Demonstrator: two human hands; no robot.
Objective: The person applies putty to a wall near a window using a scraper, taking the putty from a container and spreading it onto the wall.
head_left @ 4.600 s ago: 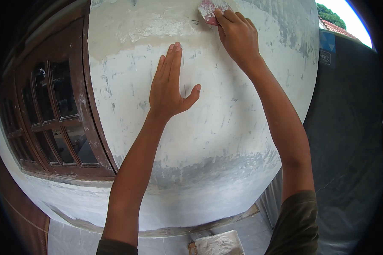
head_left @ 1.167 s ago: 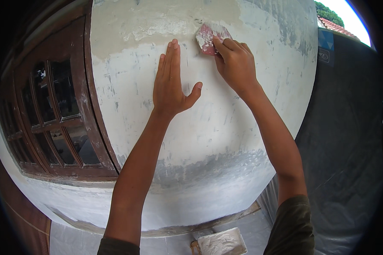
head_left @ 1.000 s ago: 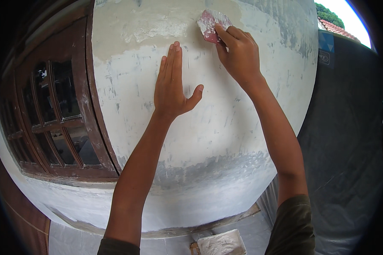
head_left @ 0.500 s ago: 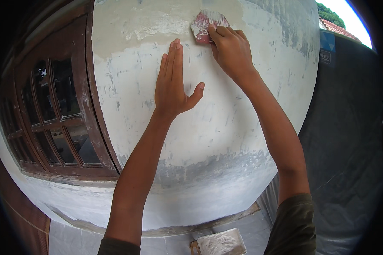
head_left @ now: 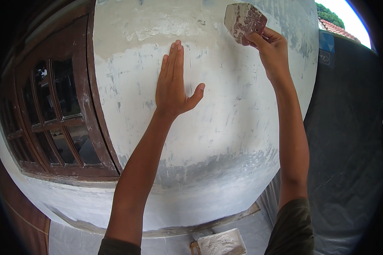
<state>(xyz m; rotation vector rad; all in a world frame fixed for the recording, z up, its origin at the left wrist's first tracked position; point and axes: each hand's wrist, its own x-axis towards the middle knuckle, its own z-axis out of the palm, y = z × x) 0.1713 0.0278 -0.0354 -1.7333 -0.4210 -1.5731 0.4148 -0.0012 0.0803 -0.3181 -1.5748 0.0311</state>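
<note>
My left hand (head_left: 172, 80) lies open against the patchy white wall (head_left: 208, 123), fingers pointing up and thumb spread, just below a wet beige band of filler (head_left: 153, 25). Up and to the right, my right hand (head_left: 274, 53) grips a flat, angular scraper (head_left: 244, 21) between thumb and fingers. The scraper's visible face is beige and reddish brown, smeared with filler. Whether it touches the wall is hard to tell. Low in the view sits a shallow tray (head_left: 221, 242) of white paste.
A brown wooden window (head_left: 83, 55) with small glass panes is set into the wall at the left. A large dark sheet (head_left: 340, 140) hangs along the right. Grey sheeting (head_left: 81, 238) lies below the wall. A tiled roof (head_left: 336, 29) and greenery show at top right.
My right hand has moved to the right and turned the scraper, so a different, browner face shows. My left hand stays almost where it was.
</note>
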